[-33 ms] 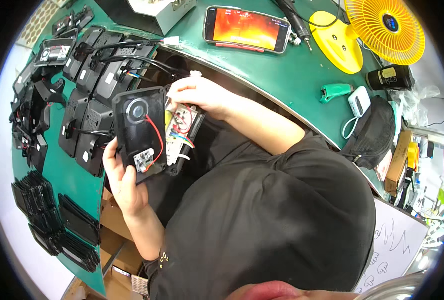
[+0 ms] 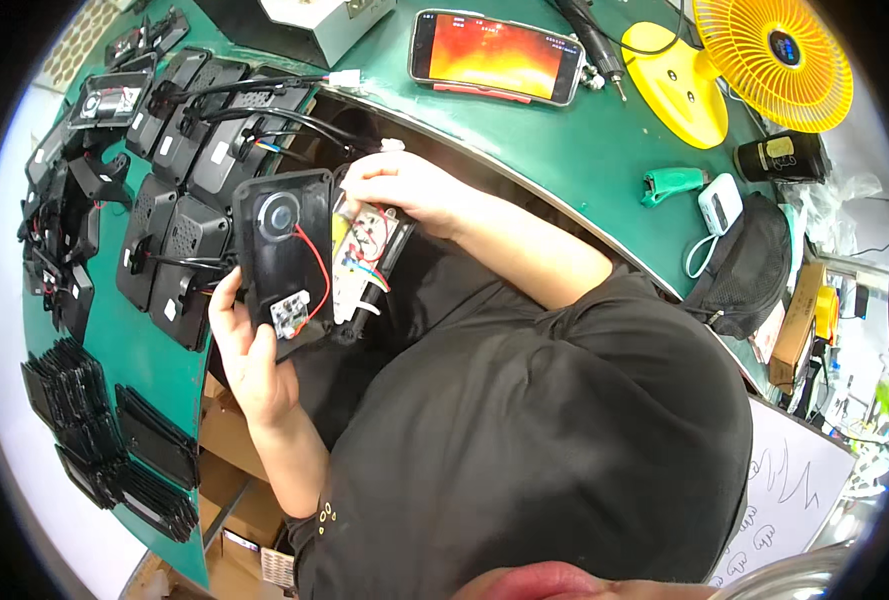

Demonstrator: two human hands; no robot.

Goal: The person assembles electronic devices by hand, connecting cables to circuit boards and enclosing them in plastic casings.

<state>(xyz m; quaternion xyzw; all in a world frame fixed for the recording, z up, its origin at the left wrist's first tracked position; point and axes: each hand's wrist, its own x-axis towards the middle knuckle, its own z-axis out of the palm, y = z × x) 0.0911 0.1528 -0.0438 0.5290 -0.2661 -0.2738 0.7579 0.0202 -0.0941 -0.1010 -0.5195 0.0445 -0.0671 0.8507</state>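
Left of the frame's centre, a black rectangular plastic shell (image 2: 304,205) lies tilted in the left hand (image 2: 264,375), whose fingers hold its lower left edge. Inside sit a round silver-rimmed speaker (image 2: 277,215), a red wire (image 2: 319,265) and a small white circuit board (image 2: 290,313). Just beside it, a black casing with white parts and coloured wires (image 2: 356,282) meets the right hand (image 2: 404,190); its fingers are bent close together, their grip unclear. Upper left, white labels (image 2: 171,308) on black housings (image 2: 189,240) are unreadably small; lower right, a white sheet (image 2: 779,500) bears handwritten black strokes.
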